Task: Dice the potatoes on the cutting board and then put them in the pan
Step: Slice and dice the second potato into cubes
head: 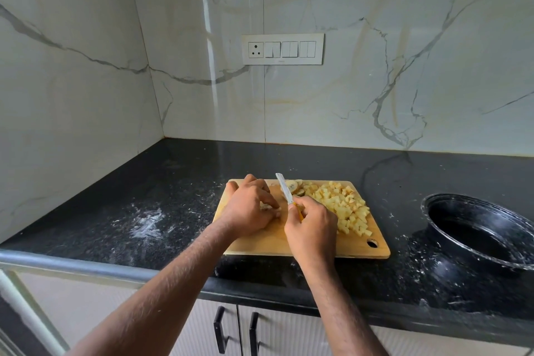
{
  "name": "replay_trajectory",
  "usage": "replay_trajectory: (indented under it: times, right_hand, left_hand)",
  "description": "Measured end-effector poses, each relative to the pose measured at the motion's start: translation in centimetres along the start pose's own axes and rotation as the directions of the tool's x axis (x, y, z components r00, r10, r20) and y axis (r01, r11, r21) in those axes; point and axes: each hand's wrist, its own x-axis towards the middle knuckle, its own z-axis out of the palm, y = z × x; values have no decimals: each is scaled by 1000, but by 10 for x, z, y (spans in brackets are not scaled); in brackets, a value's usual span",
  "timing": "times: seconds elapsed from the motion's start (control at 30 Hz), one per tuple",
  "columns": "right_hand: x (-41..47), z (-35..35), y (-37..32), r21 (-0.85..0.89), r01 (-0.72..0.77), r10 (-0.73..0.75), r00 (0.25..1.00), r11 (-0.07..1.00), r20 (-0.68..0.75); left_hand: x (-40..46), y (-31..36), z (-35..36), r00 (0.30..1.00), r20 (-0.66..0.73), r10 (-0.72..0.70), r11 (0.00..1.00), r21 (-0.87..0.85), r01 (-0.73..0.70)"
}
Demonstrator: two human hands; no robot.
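A wooden cutting board (260, 243) lies on the black counter. A heap of diced potato (344, 205) covers its right half, and a few potato slices (294, 186) lie at its far edge. My left hand (248, 205) curls over a small piece of potato (264, 206) on the board's left part, mostly hiding it. My right hand (312, 228) grips the yellow handle of a knife (284, 188), whose blade points away from me, just right of the left hand's fingers. The black pan (476, 228) stands to the right of the board, with nothing inside.
The black counter (144, 211) carries white smears and specks, thickest left of the board. A marble wall with a switch panel (282, 49) rises behind. Cabinet doors with black handles (219, 329) sit below the counter's front edge.
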Motion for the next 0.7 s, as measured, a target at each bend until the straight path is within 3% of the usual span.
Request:
replay_trajectory:
  times: [0.33,0.57,0.63,0.7]
  right_hand:
    - [0,2,1,7,-9,9,1000,1000,-2]
    - [-1,1,-2,20,-14,14,1000,1000,-5]
    - [-2,0,-2,23,-16,16,1000,1000,-2]
    - [-2,-1,-2,25,-11,11,1000,1000,2]
  left_hand:
    - [2,8,-8,983,116,144,952,254,-170]
    - [-5,-1,3,1000,3,0,997,79,0]
    - [-7,-6,7,996,-79,-39,998,36,42]
    - [-8,-14,12,974,-202,-104,990,-110,83]
